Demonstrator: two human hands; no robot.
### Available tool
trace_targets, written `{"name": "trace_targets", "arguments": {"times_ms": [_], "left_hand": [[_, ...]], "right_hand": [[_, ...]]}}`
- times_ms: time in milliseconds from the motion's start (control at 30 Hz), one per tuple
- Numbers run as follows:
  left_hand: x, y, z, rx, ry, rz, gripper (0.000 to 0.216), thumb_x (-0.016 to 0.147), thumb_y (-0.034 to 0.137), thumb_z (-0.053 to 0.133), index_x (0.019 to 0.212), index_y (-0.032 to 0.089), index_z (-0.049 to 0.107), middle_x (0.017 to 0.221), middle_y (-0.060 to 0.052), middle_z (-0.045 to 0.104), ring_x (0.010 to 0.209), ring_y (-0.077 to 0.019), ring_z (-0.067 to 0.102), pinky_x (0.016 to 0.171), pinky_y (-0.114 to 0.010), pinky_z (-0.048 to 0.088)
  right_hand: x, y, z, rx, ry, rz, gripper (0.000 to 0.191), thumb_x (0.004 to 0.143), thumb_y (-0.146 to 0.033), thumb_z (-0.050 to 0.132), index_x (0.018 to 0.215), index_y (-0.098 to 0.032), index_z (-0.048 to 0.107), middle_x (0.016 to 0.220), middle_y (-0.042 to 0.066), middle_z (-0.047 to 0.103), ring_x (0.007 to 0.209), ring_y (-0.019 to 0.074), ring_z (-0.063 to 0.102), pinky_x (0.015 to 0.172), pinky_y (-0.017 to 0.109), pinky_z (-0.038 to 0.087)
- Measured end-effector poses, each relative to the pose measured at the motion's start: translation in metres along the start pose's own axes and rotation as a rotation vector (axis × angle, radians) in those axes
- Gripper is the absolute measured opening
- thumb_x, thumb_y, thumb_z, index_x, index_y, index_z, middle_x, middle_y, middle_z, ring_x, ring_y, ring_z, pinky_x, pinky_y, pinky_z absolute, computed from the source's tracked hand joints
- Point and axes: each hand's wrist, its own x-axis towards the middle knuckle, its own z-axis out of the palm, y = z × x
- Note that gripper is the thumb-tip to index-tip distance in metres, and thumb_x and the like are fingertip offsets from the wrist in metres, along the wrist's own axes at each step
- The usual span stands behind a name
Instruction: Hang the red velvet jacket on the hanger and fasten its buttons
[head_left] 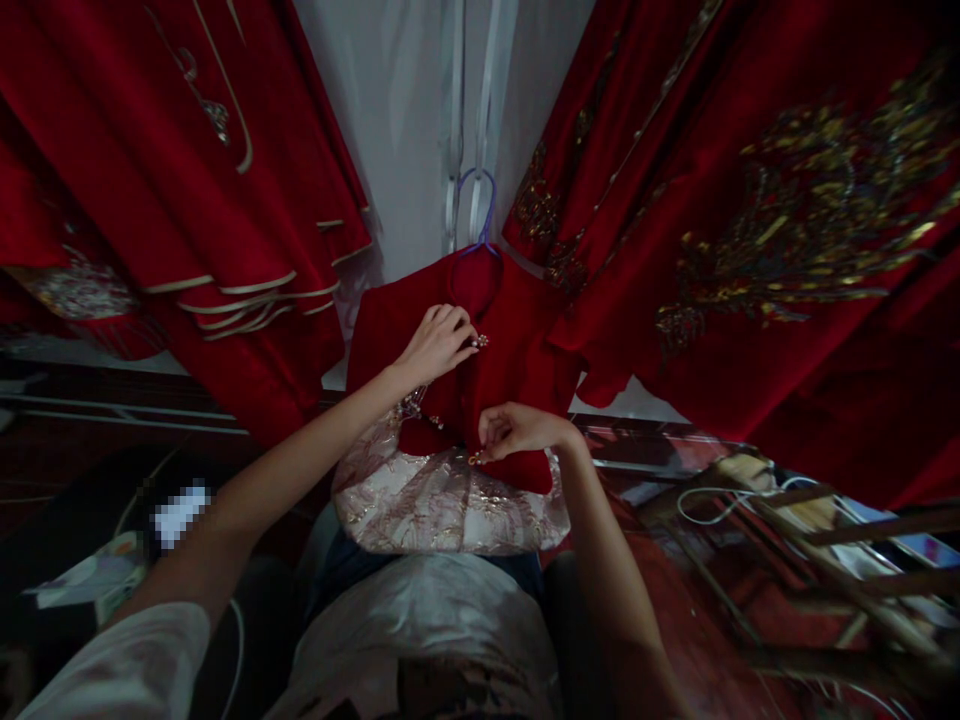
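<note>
Under both hands, a red bodice (517, 335) hangs from a purple hanger (489, 208), whose hook rises beyond the left hand (444, 340). That hand pinches a small beaded ornament (481, 341) at the bodice's upper front. Lower and nearer the body, the right hand (519, 428) is curled, thumb and forefinger closed on a tiny gold-coloured bead (474, 459). Just below it, pale metallic-threaded brocade (450, 515) spreads over the lap. Well left of the left hand, a white patch (180, 515) is pixelated and unreadable; a pale packet (120, 570) beside it is too blurred to read. Gold-edged red garments (240, 200) crowd that side; sequinned red drapery (735, 370) crowds the right hand's side. Farther right of that hand, a slatted wooden rack (847, 595) and white cable (705, 492) clutter the floor.
</note>
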Motion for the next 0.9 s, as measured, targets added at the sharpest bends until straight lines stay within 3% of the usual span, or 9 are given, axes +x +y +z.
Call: {"name": "trace_targets", "arguments": {"times_ms": [133, 233, 467, 767, 833, 900], "left_hand": [[0.005, -0.006, 0.001, 0.002, -0.002, 0.116, 0.016, 0.091, 0.025, 0.048, 0.099, 0.018, 0.061, 0.112, -0.008, 0.060, 0.112, -0.0235, 0.050, 0.109, -0.054, 0.027], [0.009, -0.010, 0.004, -0.007, -0.030, 0.166, 0.016, 0.090, 0.024, 0.049, 0.100, 0.017, 0.059, 0.109, -0.008, 0.062, 0.117, -0.0240, 0.050, 0.114, -0.058, 0.018], [0.016, -0.017, 0.003, -0.069, -0.086, 0.160, 0.015, 0.090, 0.028, 0.050, 0.096, 0.016, 0.059, 0.088, -0.003, 0.063, 0.094, -0.0198, 0.060, 0.116, -0.061, 0.012], [0.018, -0.017, -0.001, -0.098, -0.079, 0.094, 0.021, 0.091, 0.034, 0.051, 0.094, 0.016, 0.060, 0.082, -0.002, 0.065, 0.085, -0.0174, 0.063, 0.117, -0.060, 0.007], [0.017, -0.017, -0.003, -0.073, -0.075, 0.095, 0.022, 0.093, 0.035, 0.048, 0.095, 0.016, 0.060, 0.081, -0.001, 0.065, 0.084, -0.0171, 0.063, 0.117, -0.059, 0.009], [0.018, -0.015, -0.005, -0.039, -0.086, 0.116, 0.024, 0.094, 0.035, 0.045, 0.096, 0.016, 0.059, 0.082, -0.002, 0.065, 0.084, -0.0171, 0.064, 0.116, -0.056, 0.013]], "right_hand": [[-0.003, 0.001, -0.003, 0.032, -0.019, 0.013, 0.026, 0.063, -0.023, 0.074, 0.083, -0.015, 0.059, 0.073, -0.001, 0.067, 0.066, 0.0095, 0.061, 0.064, 0.022, 0.046], [-0.003, 0.002, -0.004, 0.044, -0.021, 0.015, 0.027, 0.066, -0.027, 0.074, 0.086, -0.015, 0.061, 0.078, 0.001, 0.070, 0.069, 0.0106, 0.063, 0.066, 0.024, 0.048], [-0.004, 0.000, -0.003, 0.051, 0.016, -0.007, 0.031, 0.070, -0.032, 0.074, 0.092, -0.015, 0.062, 0.085, 0.004, 0.071, 0.075, 0.0115, 0.064, 0.071, 0.026, 0.050], [-0.001, 0.001, 0.000, 0.041, 0.018, -0.027, 0.033, 0.074, -0.036, 0.072, 0.096, -0.015, 0.060, 0.090, 0.006, 0.071, 0.079, 0.0124, 0.065, 0.075, 0.029, 0.051], [0.000, 0.000, 0.001, 0.001, 0.061, -0.085, 0.032, 0.075, -0.038, 0.070, 0.096, -0.015, 0.061, 0.091, 0.006, 0.070, 0.083, 0.0135, 0.065, 0.079, 0.030, 0.051], [0.003, -0.003, -0.002, -0.046, 0.230, -0.179, 0.030, 0.076, -0.039, 0.069, 0.094, -0.016, 0.061, 0.092, 0.006, 0.069, 0.087, 0.0146, 0.065, 0.083, 0.032, 0.051]]}}
